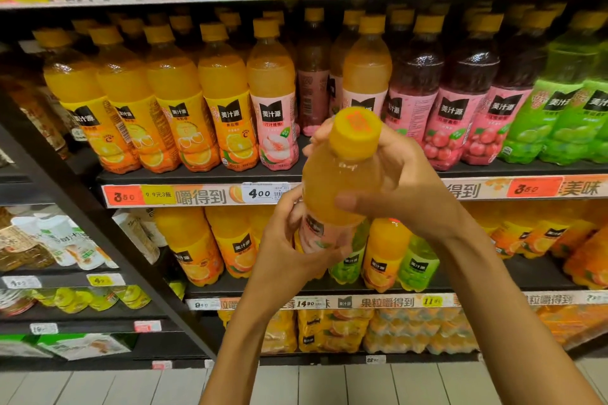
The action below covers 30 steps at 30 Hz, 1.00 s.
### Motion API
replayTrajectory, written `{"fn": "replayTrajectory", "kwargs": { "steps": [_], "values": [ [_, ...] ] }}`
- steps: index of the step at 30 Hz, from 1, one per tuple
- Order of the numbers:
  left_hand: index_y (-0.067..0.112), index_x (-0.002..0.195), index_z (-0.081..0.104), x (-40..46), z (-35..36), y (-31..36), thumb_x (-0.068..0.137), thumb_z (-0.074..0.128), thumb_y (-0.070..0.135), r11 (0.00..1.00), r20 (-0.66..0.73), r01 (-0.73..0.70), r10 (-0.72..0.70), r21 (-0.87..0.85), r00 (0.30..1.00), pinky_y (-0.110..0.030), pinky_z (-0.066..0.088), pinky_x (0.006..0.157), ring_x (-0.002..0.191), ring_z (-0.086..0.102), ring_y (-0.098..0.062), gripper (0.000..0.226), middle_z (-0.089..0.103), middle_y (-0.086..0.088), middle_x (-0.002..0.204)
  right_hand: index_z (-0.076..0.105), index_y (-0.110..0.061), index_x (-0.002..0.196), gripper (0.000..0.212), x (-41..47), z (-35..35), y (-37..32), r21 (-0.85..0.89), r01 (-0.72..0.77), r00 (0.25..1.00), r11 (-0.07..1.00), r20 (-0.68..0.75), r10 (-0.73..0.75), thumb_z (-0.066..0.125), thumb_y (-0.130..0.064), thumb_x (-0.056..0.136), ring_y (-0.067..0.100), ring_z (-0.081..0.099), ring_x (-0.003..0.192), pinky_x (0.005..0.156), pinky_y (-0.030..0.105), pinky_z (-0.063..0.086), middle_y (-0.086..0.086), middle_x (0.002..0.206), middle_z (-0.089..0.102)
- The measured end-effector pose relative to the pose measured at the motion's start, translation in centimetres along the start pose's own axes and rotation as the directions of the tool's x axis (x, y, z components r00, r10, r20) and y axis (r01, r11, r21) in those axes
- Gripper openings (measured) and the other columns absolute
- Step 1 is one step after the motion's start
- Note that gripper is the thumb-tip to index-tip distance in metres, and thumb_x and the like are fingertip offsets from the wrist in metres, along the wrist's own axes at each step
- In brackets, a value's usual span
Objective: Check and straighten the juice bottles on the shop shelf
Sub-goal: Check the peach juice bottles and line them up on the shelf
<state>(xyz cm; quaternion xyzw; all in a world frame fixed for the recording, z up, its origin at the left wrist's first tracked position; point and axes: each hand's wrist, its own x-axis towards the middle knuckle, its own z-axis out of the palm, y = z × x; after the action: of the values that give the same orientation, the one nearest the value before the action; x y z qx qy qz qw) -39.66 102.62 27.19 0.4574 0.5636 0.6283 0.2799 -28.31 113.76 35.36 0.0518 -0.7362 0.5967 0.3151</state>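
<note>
Centrally, a peach bottle (332,187) is held off the shelf (197,177), long axis tilted, yellow cap (357,131) pointing up toward the camera. Left hand (296,250) grips its labelled base; right hand (404,187) grips its shoulder. Behind it, a gap separates the upright peach row (274,99) from the red bottles (450,99); green bottles (566,102) stand farthest right.
</note>
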Motion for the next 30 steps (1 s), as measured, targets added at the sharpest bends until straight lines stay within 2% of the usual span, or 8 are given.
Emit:
{"fn": "replayTrajectory", "kwargs": {
  "steps": [3,8,14,18,20,22,27,30],
  "values": [
    [0.024,0.126,0.048,-0.3,-0.2,0.1,0.064,0.084,0.006,0.998,0.092,0.035,-0.031,-0.050,0.995,-0.025,0.055,0.082,0.105,0.066,-0.014,0.074,0.071,0.002,0.110,0.054,-0.015,0.121,0.065,0.9,-0.1,0.3,0.138,-0.046,0.999,0.989,-0.007,0.048,0.080,-0.042,0.068,0.028,0.061,0.114,0.091,0.043,0.051,0.001,0.118,0.065],
    [0.025,0.115,0.055,-0.5,0.7,0.0,0.072,0.078,0.018,0.986,0.079,0.088,-0.078,-0.141,0.994,-0.025,0.055,0.079,0.101,0.068,-0.015,0.049,0.072,0.003,0.107,0.062,-0.016,0.109,0.036,1.8,-0.1,1.0,0.223,-0.090,0.956,0.971,-0.252,0.147,0.068,-0.027,0.075,0.028,0.065,0.095,0.084,0.046,0.053,0.006,0.100,0.068],
    [0.022,0.129,0.041,0.1,2.3,0.3,0.067,0.082,0.035,0.999,-0.015,0.047,-0.047,-0.006,0.999,-0.020,0.054,0.075,0.096,0.066,-0.006,0.076,0.064,0.004,0.112,0.067,-0.026,0.092,0.014,2.4,0.1,1.6,0.144,-0.172,0.876,0.974,-0.429,0.219,0.064,-0.038,0.087,0.008,0.070,0.083,0.069,0.020,0.053,-0.008,0.082,0.072],
    [0.020,0.125,0.049,0.7,1.7,-0.1,0.071,0.081,0.037,0.977,0.001,0.124,-0.125,-0.174,0.992,-0.021,0.054,0.070,0.093,0.070,-0.014,0.066,0.072,-0.003,0.105,0.064,-0.021,0.106,0.031,3.0,-1.0,1.8,0.216,-0.209,0.873,0.954,-0.398,0.282,0.053,-0.044,0.089,0.014,0.069,0.098,0.083,0.030,0.055,-0.002,0.097,0.074],
    [0.019,0.126,0.053,0.9,1.2,-0.3,0.062,0.082,0.050,0.923,0.069,0.188,-0.175,-0.337,0.982,-0.028,0.055,0.073,0.094,0.069,-0.021,0.076,0.071,-0.008,0.109,0.061,-0.014,0.116,0.034,3.2,-1.7,1.9,0.232,-0.214,0.884,0.949,-0.367,0.289,0.052,-0.038,0.093,0.018,0.066,0.105,0.097,0.039,0.050,0.003,0.106,0.072],
    [0.011,0.132,0.048,1.2,1.0,-0.6,0.059,0.081,0.056,0.853,0.161,0.240,-0.185,-0.463,0.969,-0.034,0.056,0.073,0.095,0.069,-0.026,0.092,0.068,-0.014,0.113,0.055,-0.009,0.126,0.038,3.4,-2.1,2.0,0.239,-0.224,0.904,0.945,-0.312,0.294,0.050,-0.032,0.096,0.019,0.065,0.106,0.098,0.039,0.049,0.004,0.109,0.070],
    [0.009,0.130,0.048,2.6,0.9,-0.8,0.056,0.081,0.059,0.868,0.143,0.217,-0.171,-0.446,0.975,-0.029,0.055,0.075,0.095,0.070,-0.023,0.095,0.072,-0.009,0.106,0.046,-0.002,0.133,0.041,4.5,-1.6,2.1,0.265,-0.197,0.935,0.944,-0.238,0.262,0.048,-0.023,0.098,0.010,0.065,0.095,0.081,0.024,0.052,-0.001,0.100,0.069],
    [0.016,0.123,0.053,3.6,0.6,-0.8,0.069,0.070,0.051,0.943,0.024,0.079,-0.076,-0.323,0.997,-0.021,0.053,0.074,0.094,0.069,-0.014,0.067,0.073,0.001,0.102,0.045,-0.004,0.133,0.040,5.1,-1.5,2.2,0.215,-0.146,0.923,0.965,-0.321,0.212,0.049,-0.021,0.097,0.010,0.065,0.095,0.081,0.025,0.051,0.000,0.103,0.067]
  ]
}}
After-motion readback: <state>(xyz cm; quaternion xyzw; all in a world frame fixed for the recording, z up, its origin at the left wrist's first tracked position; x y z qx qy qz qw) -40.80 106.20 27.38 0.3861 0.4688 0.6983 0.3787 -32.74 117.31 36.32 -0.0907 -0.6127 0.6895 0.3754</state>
